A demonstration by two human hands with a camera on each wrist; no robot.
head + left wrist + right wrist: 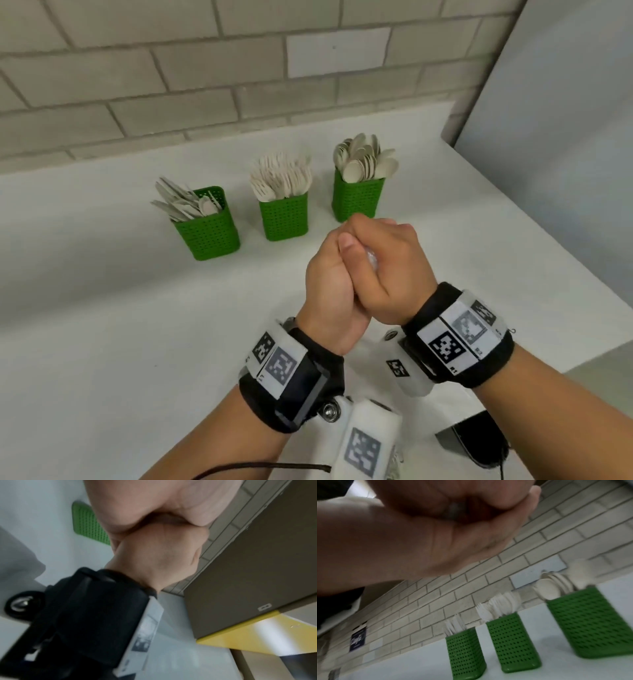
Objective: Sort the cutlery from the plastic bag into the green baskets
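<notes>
Both hands are clasped together above the white table (102,325), in front of the baskets. My left hand (329,274) and right hand (390,263) curl around a crumpled clear plastic bag (371,258); only a small glossy bit shows between them, also as a grey patch of bag (455,509) in the right wrist view. Three green baskets stand in a row: the left basket (209,229) holds knives, the middle basket (284,216) forks, the right basket (356,198) spoons. They appear again as left basket (464,654), middle basket (511,642) and right basket (590,622).
A grey brick wall (171,85) runs behind the baskets. The table ends at a slanted edge on the right (548,246). A dark object (479,442) lies near the bottom right, and a black cable (267,466) crosses the bottom.
</notes>
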